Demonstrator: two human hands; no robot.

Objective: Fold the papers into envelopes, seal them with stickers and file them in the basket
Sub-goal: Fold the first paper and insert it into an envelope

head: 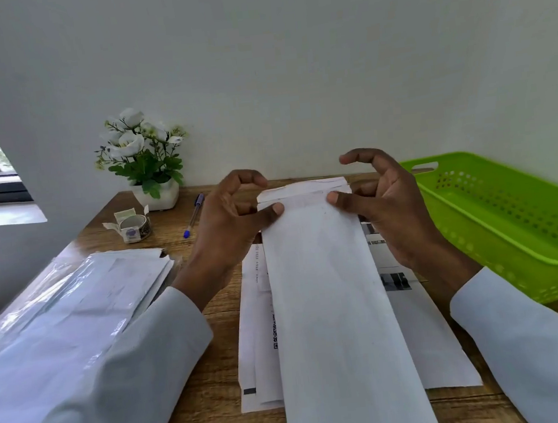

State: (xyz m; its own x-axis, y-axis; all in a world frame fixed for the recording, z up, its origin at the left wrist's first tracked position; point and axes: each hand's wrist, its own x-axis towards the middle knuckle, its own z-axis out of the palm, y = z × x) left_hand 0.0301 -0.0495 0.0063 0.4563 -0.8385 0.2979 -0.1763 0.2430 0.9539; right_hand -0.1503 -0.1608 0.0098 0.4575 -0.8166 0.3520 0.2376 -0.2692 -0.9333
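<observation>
A long white envelope [334, 295] lies lengthwise in front of me on the wooden desk, its flap at the far end. My left hand [230, 223] presses its thumb on the envelope's far left corner. My right hand [379, 200] presses its thumb on the far right corner. The other fingers of both hands are curled and lifted above the paper. Printed sheets [257, 317] lie under the envelope. A roll of stickers [132, 225] sits at the back left. The green basket [531, 264] stands at the right.
A stack of white papers in clear plastic [73, 301] covers the left side of the desk. A blue pen [194, 216] lies behind my left hand. A potted white flower [142, 156] stands against the wall. A window is at far left.
</observation>
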